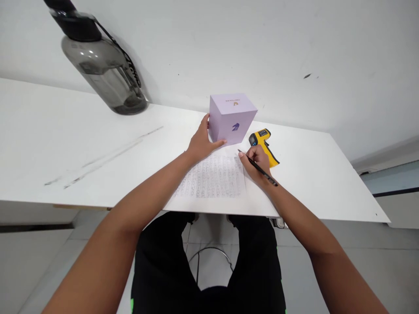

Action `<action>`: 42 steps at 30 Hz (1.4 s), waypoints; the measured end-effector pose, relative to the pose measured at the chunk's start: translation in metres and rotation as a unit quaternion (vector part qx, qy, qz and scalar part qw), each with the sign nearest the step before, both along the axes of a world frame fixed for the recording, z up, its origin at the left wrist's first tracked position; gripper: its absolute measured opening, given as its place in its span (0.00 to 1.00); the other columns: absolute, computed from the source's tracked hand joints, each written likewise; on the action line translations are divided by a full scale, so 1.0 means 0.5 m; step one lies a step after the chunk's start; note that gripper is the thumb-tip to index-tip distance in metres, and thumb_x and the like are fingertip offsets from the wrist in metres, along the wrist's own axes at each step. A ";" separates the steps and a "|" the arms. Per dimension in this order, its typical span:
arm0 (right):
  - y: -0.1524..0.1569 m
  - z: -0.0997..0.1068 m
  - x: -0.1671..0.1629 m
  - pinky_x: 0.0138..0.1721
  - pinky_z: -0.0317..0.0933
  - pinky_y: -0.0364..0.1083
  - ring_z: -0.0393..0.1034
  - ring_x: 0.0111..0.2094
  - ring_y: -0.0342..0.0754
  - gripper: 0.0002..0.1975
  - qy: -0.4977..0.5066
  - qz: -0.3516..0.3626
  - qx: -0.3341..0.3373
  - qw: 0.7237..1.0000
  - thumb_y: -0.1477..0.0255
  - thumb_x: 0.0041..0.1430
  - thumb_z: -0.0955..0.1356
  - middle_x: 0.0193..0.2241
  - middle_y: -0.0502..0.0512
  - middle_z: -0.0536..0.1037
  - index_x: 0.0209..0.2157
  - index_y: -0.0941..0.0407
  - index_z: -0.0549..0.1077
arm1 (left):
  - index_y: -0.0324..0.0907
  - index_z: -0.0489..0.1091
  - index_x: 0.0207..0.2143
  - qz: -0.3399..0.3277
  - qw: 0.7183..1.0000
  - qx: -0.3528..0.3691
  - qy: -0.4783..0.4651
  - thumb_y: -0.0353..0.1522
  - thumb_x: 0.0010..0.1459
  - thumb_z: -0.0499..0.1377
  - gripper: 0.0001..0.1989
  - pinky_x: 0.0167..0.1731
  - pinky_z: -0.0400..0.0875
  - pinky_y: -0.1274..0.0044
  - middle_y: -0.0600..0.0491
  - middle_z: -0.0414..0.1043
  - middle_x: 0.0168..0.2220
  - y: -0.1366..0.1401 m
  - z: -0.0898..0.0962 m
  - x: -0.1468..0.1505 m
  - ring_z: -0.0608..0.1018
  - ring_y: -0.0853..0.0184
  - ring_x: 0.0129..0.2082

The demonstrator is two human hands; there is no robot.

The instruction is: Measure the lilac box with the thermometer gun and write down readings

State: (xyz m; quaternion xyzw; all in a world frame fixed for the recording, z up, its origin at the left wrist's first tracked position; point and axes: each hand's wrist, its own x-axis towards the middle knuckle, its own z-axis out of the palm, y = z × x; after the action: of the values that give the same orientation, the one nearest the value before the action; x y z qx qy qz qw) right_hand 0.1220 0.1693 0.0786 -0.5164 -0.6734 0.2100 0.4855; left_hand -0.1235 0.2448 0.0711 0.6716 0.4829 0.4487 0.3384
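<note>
The fingers of the left hand [203,143] are clasped around a lower corner of the lilac box [234,124]; those of the right hand [255,157] are closed on the black pen [261,168]. On the bench [327,183], the box, set just beyond the written sheet [212,176], is best held still. The sheet is best kept flat, the yellow thermometer gun [272,158] unnudged, and the pen lightly guided, its tip clear of the box.
</note>
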 end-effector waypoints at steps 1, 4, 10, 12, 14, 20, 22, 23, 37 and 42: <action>0.001 0.000 0.001 0.29 0.56 0.47 0.58 0.25 0.45 0.20 0.003 0.017 -0.021 1.000 0.56 0.63 0.73 0.22 0.44 0.64 0.29 0.48 0.61 | 0.60 0.48 0.83 0.000 1.000 -0.002 0.002 0.58 0.50 0.78 0.67 0.77 0.65 0.43 0.40 0.63 0.81 0.000 0.001 0.000 0.66 0.35 0.80; 0.003 0.008 0.008 0.30 0.58 0.47 0.62 0.25 0.46 0.13 0.009 0.087 -0.070 0.994 0.58 0.65 0.70 0.22 0.45 0.67 0.30 0.49 0.68 | 0.60 0.47 0.83 -0.002 1.000 0.001 0.001 0.59 0.49 0.78 0.67 0.77 0.65 0.44 0.40 0.63 0.81 0.001 0.000 0.000 0.67 0.36 0.80; 0.004 0.027 0.012 0.31 0.61 0.48 0.64 0.24 0.46 0.18 0.014 0.139 -0.162 0.977 0.57 0.67 0.67 0.19 0.48 0.69 0.26 0.52 0.76 | 0.61 0.47 0.83 -0.009 1.000 0.004 -0.005 0.60 0.48 0.78 0.69 0.77 0.65 0.45 0.41 0.62 0.81 0.006 -0.005 -0.002 0.66 0.35 0.80; 0.006 0.030 0.009 0.30 0.59 0.47 0.62 0.24 0.46 0.24 0.019 0.120 -0.182 0.976 0.56 0.68 0.67 0.18 0.48 0.66 0.20 0.52 0.71 | 0.61 0.47 0.83 -0.008 1.000 0.000 -0.006 0.61 0.48 0.78 0.69 0.78 0.64 0.45 0.41 0.62 0.81 0.006 -0.006 -0.002 0.65 0.35 0.81; 0.007 0.029 0.006 0.30 0.59 0.47 0.60 0.25 0.45 0.28 0.028 0.094 -0.171 0.980 0.53 0.69 0.68 0.18 0.49 0.64 0.18 0.51 0.66 | 0.62 0.48 0.83 -0.008 1.000 0.002 -0.013 0.61 0.47 0.78 0.69 0.78 0.64 0.45 0.41 0.62 0.81 0.007 -0.007 -0.002 0.65 0.34 0.81; -0.002 0.029 0.001 0.27 0.54 0.46 0.52 0.25 0.43 0.32 0.028 0.077 -0.158 0.984 0.46 0.65 0.72 0.18 0.45 0.56 0.19 0.50 0.56 | 0.64 0.49 0.82 -0.022 0.999 0.013 -0.036 0.59 0.47 0.80 0.67 0.78 0.65 0.47 0.44 0.64 0.81 0.010 -0.014 -0.002 0.64 0.35 0.82; -0.005 0.032 0.000 0.27 0.52 0.46 0.51 0.25 0.43 0.32 0.017 0.086 -0.164 0.983 0.47 0.64 0.72 0.18 0.45 0.55 0.20 0.50 0.54 | 0.63 0.49 0.82 -0.019 0.999 0.010 -0.030 0.59 0.48 0.80 0.67 0.78 0.65 0.46 0.43 0.63 0.81 0.010 -0.013 -0.002 0.64 0.34 0.81; -0.006 0.034 -0.001 0.27 0.51 0.46 0.50 0.25 0.42 0.32 0.014 0.088 -0.165 0.982 0.48 0.64 0.72 0.19 0.45 0.55 0.20 0.49 0.53 | 0.62 0.49 0.82 -0.018 0.999 0.008 -0.027 0.59 0.48 0.80 0.68 0.78 0.65 0.46 0.43 0.63 0.81 0.009 -0.012 -0.001 0.64 0.34 0.81; -0.007 0.029 -0.004 0.28 0.46 0.46 0.46 0.25 0.42 0.32 0.011 0.078 -0.163 0.983 0.52 0.67 0.71 0.20 0.44 0.50 0.20 0.50 0.50 | 0.63 0.47 0.83 -0.019 0.999 0.014 -0.031 0.60 0.48 0.79 0.68 0.79 0.64 0.45 0.44 0.61 0.82 0.019 -0.024 -0.002 0.60 0.34 0.83; -0.007 0.033 -0.005 0.27 0.44 0.47 0.43 0.24 0.41 0.32 0.009 0.081 -0.169 0.982 0.57 0.68 0.71 0.20 0.43 0.47 0.20 0.50 0.48 | 0.62 0.47 0.83 -0.011 1.000 0.007 -0.023 0.60 0.48 0.79 0.69 0.79 0.64 0.45 0.44 0.60 0.83 0.018 -0.022 0.000 0.62 0.34 0.82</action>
State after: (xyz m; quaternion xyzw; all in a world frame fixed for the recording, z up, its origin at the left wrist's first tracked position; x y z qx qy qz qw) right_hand 0.1195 0.1657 0.0953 -0.5325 -0.6637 0.3640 0.3788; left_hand -0.1237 0.2536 0.0600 0.6688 0.4639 0.4639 0.3498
